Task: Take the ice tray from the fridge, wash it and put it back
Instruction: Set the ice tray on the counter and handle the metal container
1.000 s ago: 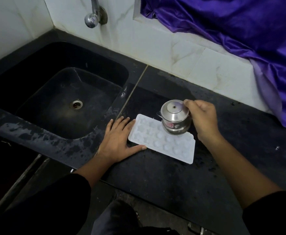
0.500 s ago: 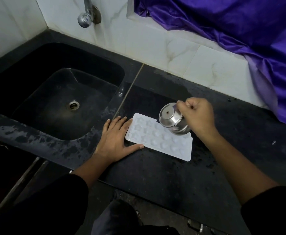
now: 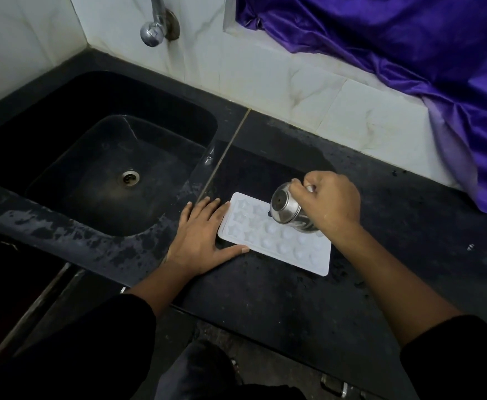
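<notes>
A white ice tray point(image 3: 276, 241) with star and round moulds lies flat on the black counter point(image 3: 265, 307), just right of the sink. My left hand point(image 3: 201, 241) rests flat on the counter, fingers straight against the tray's left end and thumb along its near edge. My right hand point(image 3: 330, 204) grips a small lidded steel pot point(image 3: 287, 209) and holds it tilted steeply leftward over the tray's far side. The pot hides part of the tray.
A black sink point(image 3: 98, 168) with a round drain point(image 3: 128, 178) is at the left. A chrome tap point(image 3: 155, 27) sticks out of the white tiled wall above it. Purple satin cloth point(image 3: 395, 53) hangs over the ledge at the upper right.
My right hand has tipped the steel pot from upright to steeply tilted toward the left over the tray. My left hand and the tray have stayed in place.
</notes>
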`<state>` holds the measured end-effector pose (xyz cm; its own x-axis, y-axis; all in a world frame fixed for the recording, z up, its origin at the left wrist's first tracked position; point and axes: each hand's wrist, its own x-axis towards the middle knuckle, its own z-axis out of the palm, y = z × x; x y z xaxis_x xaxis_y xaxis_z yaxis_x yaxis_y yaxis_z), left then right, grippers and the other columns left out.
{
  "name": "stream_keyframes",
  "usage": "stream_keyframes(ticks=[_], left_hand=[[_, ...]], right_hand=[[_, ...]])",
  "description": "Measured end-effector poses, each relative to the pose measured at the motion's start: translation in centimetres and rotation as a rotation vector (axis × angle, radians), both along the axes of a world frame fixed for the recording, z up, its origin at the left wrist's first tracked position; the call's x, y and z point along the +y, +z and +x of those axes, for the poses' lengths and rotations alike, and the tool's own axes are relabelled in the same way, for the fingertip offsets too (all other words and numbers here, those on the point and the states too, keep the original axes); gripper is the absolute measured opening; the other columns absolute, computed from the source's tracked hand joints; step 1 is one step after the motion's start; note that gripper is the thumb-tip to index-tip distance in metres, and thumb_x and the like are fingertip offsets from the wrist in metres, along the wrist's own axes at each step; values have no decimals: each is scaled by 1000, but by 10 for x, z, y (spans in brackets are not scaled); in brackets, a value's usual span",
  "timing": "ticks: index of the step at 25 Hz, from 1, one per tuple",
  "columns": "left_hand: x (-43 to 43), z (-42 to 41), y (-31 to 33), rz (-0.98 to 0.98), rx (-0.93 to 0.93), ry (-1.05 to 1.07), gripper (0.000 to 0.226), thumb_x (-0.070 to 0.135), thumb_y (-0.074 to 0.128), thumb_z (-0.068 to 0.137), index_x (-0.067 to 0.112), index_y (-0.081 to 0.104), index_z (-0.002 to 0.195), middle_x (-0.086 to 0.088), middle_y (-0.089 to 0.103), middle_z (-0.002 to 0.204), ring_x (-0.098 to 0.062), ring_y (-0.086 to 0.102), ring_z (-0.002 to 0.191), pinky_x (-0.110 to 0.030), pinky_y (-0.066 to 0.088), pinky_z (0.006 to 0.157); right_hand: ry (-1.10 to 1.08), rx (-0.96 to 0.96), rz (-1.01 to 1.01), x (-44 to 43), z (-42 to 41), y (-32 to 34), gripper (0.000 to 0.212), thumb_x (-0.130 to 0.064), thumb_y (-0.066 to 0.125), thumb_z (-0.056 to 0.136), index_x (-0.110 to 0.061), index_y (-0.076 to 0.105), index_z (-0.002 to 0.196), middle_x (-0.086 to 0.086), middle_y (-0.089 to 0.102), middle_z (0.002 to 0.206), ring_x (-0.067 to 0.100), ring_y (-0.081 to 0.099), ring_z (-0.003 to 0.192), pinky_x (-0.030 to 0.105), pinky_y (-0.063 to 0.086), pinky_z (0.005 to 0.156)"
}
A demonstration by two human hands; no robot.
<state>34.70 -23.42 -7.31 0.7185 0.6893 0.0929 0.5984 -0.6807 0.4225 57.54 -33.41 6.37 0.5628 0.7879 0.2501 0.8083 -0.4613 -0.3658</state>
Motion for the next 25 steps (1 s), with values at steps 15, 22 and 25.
stream_keyframes(ticks=[15, 22, 25], left_hand=[[0, 0, -2, 7, -11, 3, 112, 98, 44, 77, 26, 38, 162, 0, 40, 167, -21, 24, 160, -52, 6, 132], [1, 0, -1, -3, -12, 3, 112, 98, 44, 77, 26, 36, 162, -1, 40, 167, -20, 23, 160, -53, 6, 132], [0, 0, -1, -3, -17, 3, 112, 97, 46, 77, 25, 37, 162, -1, 40, 167, -21, 24, 160, -53, 6, 132]], right_hand=[[-189, 869, 632, -41, 36, 9, 36, -19, 70, 94, 5, 60, 70, 14, 54, 64, 20, 50, 59, 28, 44, 59], [-79, 160, 149, -35, 23, 0, 49, -33, 68, 88, -6, 43, 56, 8, 42, 51, 18, 38, 48, 33, 33, 51], [-55, 31, 41, -29, 13, 0, 51, -35, 66, 90, -9, 40, 55, 1, 38, 47, 19, 39, 45, 29, 24, 49]])
